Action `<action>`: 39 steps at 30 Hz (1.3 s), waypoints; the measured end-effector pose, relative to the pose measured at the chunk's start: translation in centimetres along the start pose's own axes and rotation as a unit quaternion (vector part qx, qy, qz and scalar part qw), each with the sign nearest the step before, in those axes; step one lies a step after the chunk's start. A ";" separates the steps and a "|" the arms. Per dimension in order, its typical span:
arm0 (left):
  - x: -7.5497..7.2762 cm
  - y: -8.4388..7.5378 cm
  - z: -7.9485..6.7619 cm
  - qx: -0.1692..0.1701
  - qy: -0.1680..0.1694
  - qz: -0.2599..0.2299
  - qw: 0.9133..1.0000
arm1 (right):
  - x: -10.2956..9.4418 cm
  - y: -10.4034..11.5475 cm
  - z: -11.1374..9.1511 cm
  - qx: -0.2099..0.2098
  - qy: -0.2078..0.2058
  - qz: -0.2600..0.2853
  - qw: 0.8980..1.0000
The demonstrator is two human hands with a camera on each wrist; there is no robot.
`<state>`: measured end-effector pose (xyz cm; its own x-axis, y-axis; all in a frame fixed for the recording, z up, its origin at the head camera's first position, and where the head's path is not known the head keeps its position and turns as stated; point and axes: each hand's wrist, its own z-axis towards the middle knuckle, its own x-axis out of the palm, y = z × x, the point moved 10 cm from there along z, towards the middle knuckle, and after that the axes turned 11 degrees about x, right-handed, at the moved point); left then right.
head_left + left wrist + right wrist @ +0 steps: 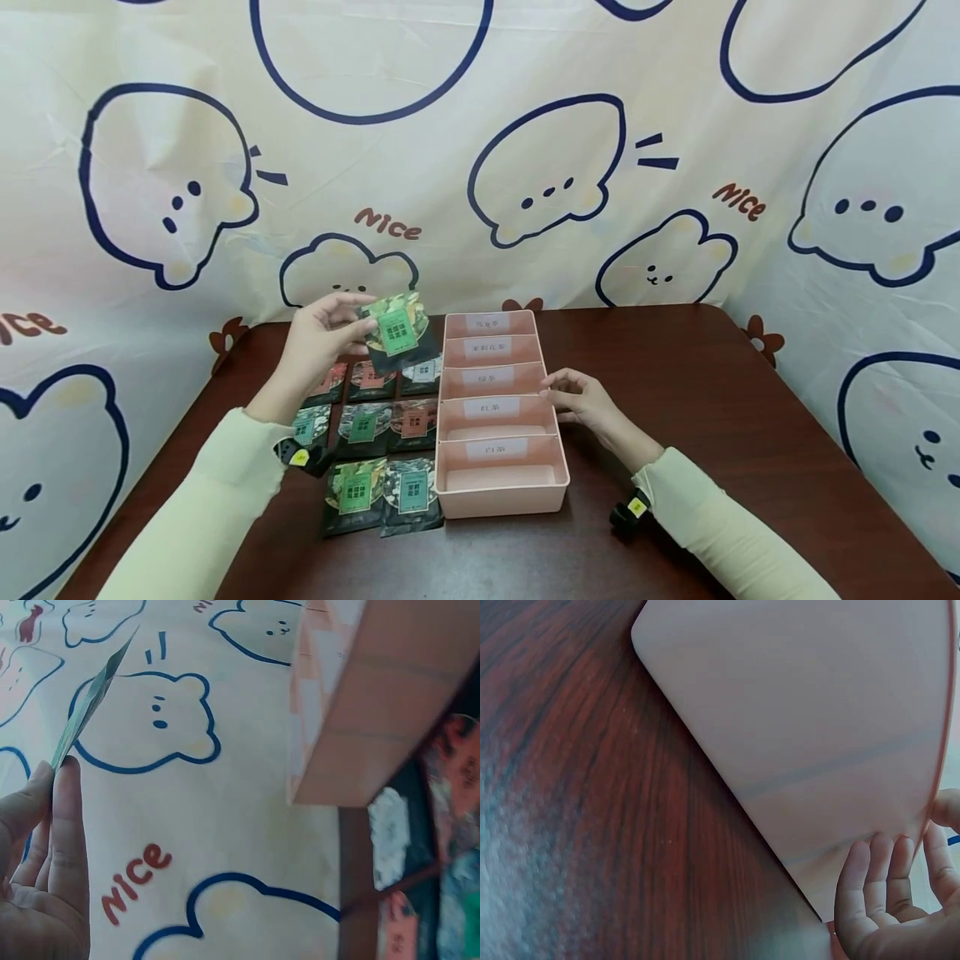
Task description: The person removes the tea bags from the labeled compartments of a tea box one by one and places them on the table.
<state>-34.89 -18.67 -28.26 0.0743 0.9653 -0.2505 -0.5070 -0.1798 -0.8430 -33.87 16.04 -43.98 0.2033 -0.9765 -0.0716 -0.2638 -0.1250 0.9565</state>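
My left hand pinches a green tea sachet between thumb and fingers, raised above other sachets and left of the box's far end. In the left wrist view the held sachet appears nearly edge-on. A long pink divided box stands on the table, with white labels on its compartment walls. My right hand holds the box's right rim near the middle. In the right wrist view, fingers lie against the outer wall, with the thumb at the rim.
Several dark sachets lie in rows left of the box, among them a green one, a teal one and a red one. The brown table meets a cartoon-printed cloth at its far edge.
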 end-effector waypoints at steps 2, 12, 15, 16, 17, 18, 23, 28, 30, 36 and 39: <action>-0.5 0.6 -1.0 -0.012 0.000 0.016 1.000 | 0.0 0.0 0.0 0.000 0.000 0.001 1.000; -3.2 3.4 -5.2 -0.041 0.009 0.035 0.999 | 0.0 0.0 -0.1 -0.002 -0.002 0.002 1.000; -3.9 4.1 -6.4 -0.050 0.018 0.039 0.998 | -0.1 0.0 0.0 -0.002 -0.004 0.002 1.000; -4.2 4.4 -6.9 -0.056 0.024 0.046 0.997 | 0.0 0.0 -0.1 -0.002 -0.004 0.002 1.000; -4.4 4.8 -7.4 -0.064 0.030 0.053 0.996 | 0.0 0.0 0.0 -0.001 -0.004 0.003 1.000; -4.6 5.2 -8.0 -0.072 0.037 0.059 0.995 | 0.0 -0.1 0.0 -0.001 -0.003 0.004 1.000; -6.2 7.6 -10.8 -0.124 0.063 0.074 0.987 | 0.0 -0.1 -0.2 0.004 -0.002 0.008 1.000; -7.7 10.1 -13.4 -0.175 0.075 0.063 0.980 | -0.1 -0.2 -0.3 0.004 -0.004 0.003 1.000; -8.2 11.0 -14.4 -0.194 0.080 0.066 0.976 | 0.0 -0.2 -0.3 0.004 -0.002 -0.001 1.000; -9.5 12.5 -16.4 -0.234 0.101 0.070 0.964 | 0.0 -0.3 -0.1 0.003 -0.004 0.006 1.000; -9.7 12.9 -17.0 -0.248 0.120 0.058 0.959 | 0.0 -0.1 -0.1 0.000 -0.004 0.007 1.000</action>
<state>-27.57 -33.56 -44.78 0.2687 0.8725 -0.4080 -0.0563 -0.4087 -0.9110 -33.75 16.04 -44.08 0.1927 -0.9794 -0.0605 -0.2669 -0.1116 0.9573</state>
